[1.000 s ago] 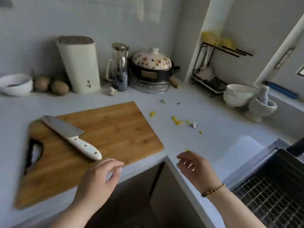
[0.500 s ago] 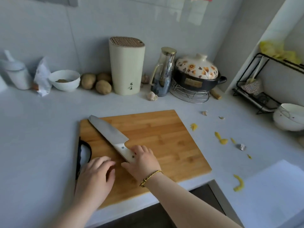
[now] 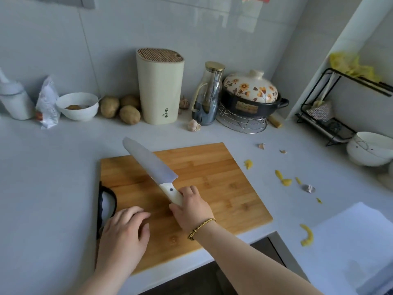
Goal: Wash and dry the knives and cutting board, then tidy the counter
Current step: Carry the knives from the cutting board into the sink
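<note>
Since half a second ago the knife (image 3: pixel 148 160) has come up off the wood: it lay flat then, and now its blade rides above the surface. The right hand (image 3: pixel 191 209) has its fingers wrapped tight round the smooth white handle, which carries one dark rivet. A braided gold-and-dark bracelet (image 3: pixel 201 227) circles that wrist.

The knife's long axis runs from the handle at the near right to the rounded tip at the far left, and the tip points toward the back wall. Its broad, dull-grey steel blade is wide at the heel and narrows toward the tip.

The left hand (image 3: pixel 123 233) stays where it was, palm down with loose fingers on the near left part of the cutting board (image 3: pixel 212 177). That board is a rectangular bamboo slab with striped grain, and it has a black-edged grip hole (image 3: pixel 106 201) at its left end. It lies on the pale matte counter (image 3: pixel 53 177).

Curled yellow peel scraps (image 3: pixel 282 179) are scattered to its right. Behind it stands a cream knife block (image 3: pixel 159 90) with a ribbed top. Green Chinese characters are printed low on its front, too small to read with certainty.
</note>
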